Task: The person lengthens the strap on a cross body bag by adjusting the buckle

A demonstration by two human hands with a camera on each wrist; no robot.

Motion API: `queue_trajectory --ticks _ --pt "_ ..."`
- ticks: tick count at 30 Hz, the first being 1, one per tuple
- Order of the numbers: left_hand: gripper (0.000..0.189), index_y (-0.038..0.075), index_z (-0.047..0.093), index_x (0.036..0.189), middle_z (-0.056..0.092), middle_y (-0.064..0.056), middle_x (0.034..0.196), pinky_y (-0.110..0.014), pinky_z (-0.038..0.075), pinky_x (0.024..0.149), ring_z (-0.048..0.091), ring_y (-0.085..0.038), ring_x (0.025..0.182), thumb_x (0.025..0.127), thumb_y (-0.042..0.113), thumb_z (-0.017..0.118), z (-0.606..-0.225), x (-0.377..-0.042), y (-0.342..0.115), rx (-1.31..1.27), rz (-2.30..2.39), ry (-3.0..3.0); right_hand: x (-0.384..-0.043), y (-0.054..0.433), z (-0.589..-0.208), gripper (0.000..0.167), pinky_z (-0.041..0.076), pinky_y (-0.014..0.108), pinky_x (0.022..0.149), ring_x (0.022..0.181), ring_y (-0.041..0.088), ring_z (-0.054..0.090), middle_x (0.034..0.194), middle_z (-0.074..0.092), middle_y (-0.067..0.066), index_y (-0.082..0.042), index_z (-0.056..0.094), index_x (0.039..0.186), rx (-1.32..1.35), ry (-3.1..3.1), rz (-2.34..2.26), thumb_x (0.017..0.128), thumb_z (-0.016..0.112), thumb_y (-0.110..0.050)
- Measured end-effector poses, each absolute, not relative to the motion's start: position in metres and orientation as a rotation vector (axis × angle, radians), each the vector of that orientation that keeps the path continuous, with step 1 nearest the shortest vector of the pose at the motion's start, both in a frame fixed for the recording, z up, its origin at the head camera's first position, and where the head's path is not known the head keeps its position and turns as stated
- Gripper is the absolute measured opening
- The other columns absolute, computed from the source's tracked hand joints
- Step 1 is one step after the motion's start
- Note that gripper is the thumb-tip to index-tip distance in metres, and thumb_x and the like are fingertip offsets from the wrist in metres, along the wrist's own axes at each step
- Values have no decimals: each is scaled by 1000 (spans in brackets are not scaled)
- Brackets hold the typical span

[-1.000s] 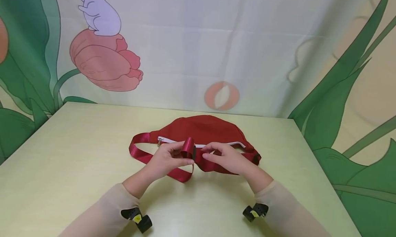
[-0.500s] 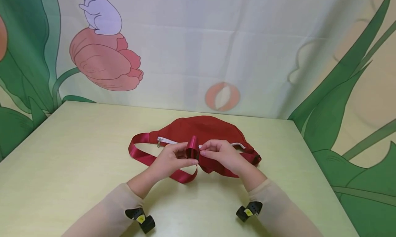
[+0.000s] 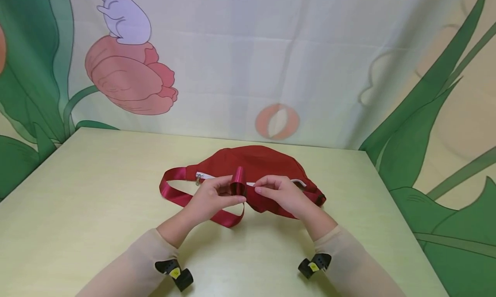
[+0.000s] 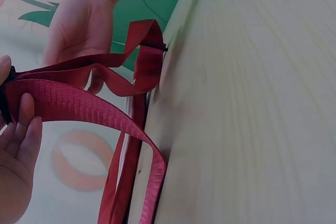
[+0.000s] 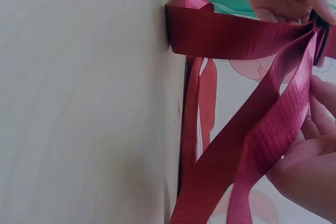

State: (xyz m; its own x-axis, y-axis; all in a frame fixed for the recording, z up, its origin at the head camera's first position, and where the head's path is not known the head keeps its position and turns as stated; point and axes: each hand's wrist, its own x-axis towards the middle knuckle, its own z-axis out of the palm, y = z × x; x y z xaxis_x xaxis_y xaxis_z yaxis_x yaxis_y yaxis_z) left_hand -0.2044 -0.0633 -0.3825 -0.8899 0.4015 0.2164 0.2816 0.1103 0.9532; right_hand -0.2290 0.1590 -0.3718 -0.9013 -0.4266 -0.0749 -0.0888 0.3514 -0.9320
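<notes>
on the table [image 3: 97, 193], the strap [image 3: 166, 191] loops out from the bag's left end. the left hand [image 3: 211, 196] pinches the strap at the black buckle [image 5: 322, 46], where a fold stands up. the bag [image 3: 257, 159] lies behind the hands, near the middle of the table's far edge. the right hand [image 3: 284, 196] pinches the strap just beside the buckle. an uneven pull there could twist the strap; a loosening left hand could let the fold slip.

- Readable text, brands or numbers: 0.
- Black left wrist camera [image 3: 184, 280]: 1 yellow patch [image 3: 175, 273], any marking too small to read.
- Black right wrist camera [image 3: 305, 268]: 1 yellow patch [image 3: 313, 267], likewise illegible.
</notes>
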Motion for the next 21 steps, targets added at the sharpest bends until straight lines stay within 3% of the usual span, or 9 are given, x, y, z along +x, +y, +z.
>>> queue_trajectory --ticks 21 --pt "35 5 65 112 68 -7 92 -33 53 73 63 -22 79 80 17 74 -383 -206 -58 764 1899 2270 -227 158 -370 23 50 32 79 89 21 62 97 67 7 -6 64 108 -480 2289 -1600 91 61 -21"
